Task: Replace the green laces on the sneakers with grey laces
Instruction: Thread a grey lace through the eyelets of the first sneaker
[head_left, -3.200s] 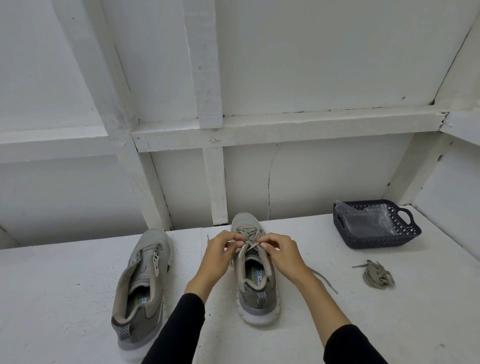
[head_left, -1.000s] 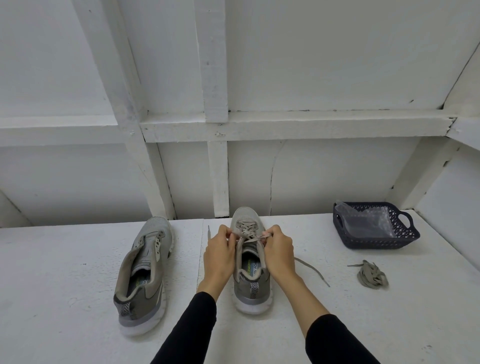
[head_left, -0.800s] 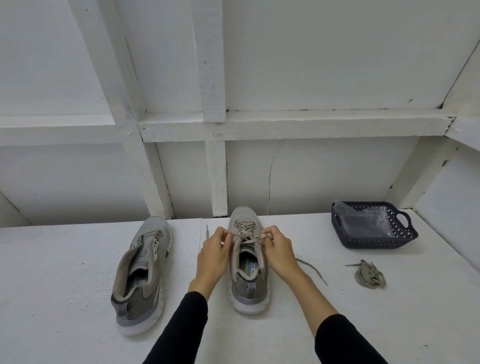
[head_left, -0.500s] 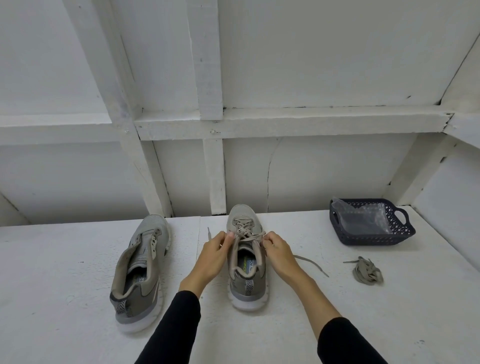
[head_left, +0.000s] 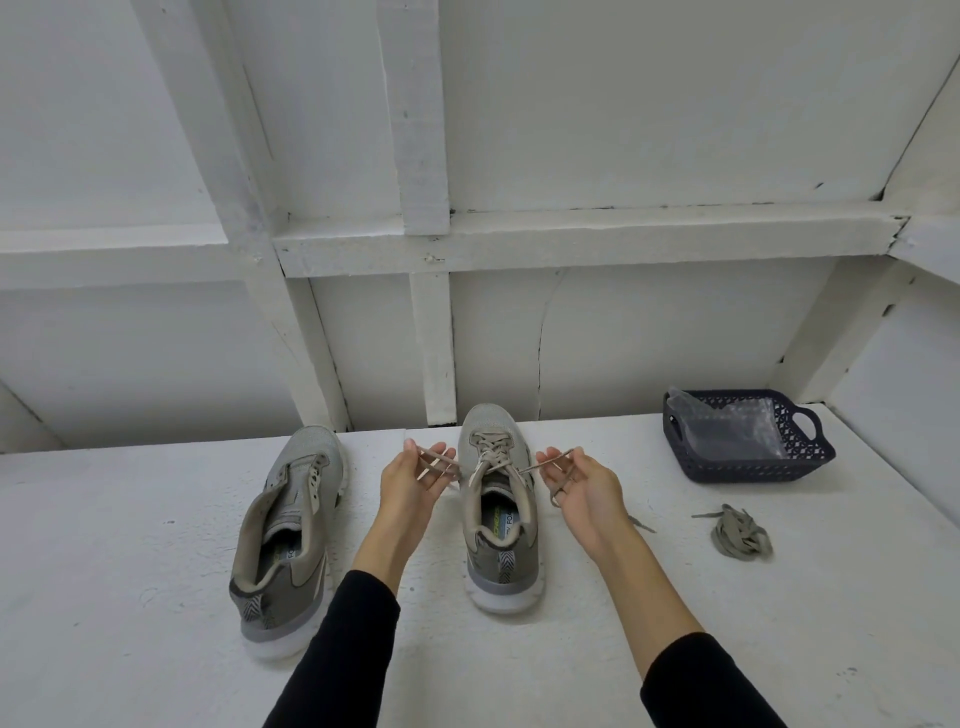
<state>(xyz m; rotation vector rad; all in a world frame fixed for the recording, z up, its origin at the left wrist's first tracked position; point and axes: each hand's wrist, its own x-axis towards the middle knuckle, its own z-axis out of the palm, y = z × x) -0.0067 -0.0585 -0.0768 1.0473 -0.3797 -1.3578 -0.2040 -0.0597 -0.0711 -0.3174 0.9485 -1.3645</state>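
Note:
Two grey sneakers stand on the white table, toes pointing away. The right sneaker (head_left: 497, 514) carries a grey-beige lace (head_left: 491, 453) threaded through its eyelets. My left hand (head_left: 410, 486) holds the lace's left end just left of that shoe, the lace crossing over its fingers. My right hand (head_left: 581, 488) holds the right end, which loops round a finger and trails off behind the wrist. The left sneaker (head_left: 291, 535) has no lace and its tongue stands open. A bundled loose lace (head_left: 740, 535) lies on the table at the right.
A dark blue plastic basket (head_left: 802, 460) with a clear plastic bag (head_left: 727, 431) inside sits at the back right. White wooden beams and wall panels rise behind the table (head_left: 104, 571). A side wall closes the right edge.
Both hands have moved apart from the shoe's throat and turned palm-up, drawing the two lace ends out to the sides. The camera view has shifted slightly.

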